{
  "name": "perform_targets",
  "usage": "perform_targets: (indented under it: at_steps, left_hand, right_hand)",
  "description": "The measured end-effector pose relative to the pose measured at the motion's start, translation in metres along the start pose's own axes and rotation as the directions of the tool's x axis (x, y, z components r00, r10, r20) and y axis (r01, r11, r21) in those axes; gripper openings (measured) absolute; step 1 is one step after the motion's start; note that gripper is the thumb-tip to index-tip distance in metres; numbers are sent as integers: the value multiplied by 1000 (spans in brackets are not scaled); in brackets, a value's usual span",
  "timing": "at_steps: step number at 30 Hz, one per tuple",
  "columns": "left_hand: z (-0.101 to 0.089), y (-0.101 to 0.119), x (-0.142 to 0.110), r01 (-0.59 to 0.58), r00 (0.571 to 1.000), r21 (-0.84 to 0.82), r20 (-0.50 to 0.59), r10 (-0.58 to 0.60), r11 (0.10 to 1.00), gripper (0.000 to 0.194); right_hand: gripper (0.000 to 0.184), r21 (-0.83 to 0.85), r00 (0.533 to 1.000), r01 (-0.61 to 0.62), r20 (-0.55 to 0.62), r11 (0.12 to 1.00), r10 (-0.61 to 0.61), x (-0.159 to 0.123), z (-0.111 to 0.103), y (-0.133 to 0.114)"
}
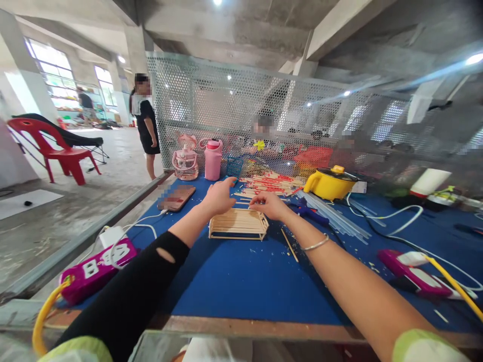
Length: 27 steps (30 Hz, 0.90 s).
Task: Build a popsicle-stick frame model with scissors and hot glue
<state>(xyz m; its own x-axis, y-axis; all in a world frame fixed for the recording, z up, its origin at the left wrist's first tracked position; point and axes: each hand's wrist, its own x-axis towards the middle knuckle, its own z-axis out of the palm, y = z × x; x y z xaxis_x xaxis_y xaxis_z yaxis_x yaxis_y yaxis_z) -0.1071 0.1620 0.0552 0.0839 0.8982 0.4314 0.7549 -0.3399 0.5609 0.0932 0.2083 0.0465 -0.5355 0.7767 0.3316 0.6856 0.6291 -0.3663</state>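
From my remote view, I am reaching my left hand (221,197) forward with its fingers partly hidden, so I cannot tell whether they are open or gripping. I am curling my right hand's (268,205) fingers close together, their grip unclear, while the small pale wooden-stick rack (237,224) is resting on the blue-covered counter (241,281), just nearer me than those fingers, and loose red-tipped wooden sticks (273,182) are lying beyond them.
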Motion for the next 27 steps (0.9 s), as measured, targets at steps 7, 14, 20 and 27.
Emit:
perform_targets:
  at_steps: [7, 14, 20, 27]
  left_hand:
    - [24, 9, 42, -140, 889, 47, 446, 104, 989, 103]
    - [39, 3, 44, -264, 868, 64, 451, 208, 962, 84]
    - [42, 2, 41, -337, 871, 78, 403, 280, 938, 74]
    - [44, -1, 39, -329, 891, 91, 359, 277, 940, 66]
  right_hand:
    - [14, -147, 998, 60, 6, 987, -60, 4, 4, 5]
    - [14, -248, 996, 90, 44, 965, -81, 5, -2, -5]
    - [12, -172, 1000, 27, 19, 985, -24, 3, 1, -10]
    - [31, 166, 988, -85, -112, 982, 104, 1, 5, 12]
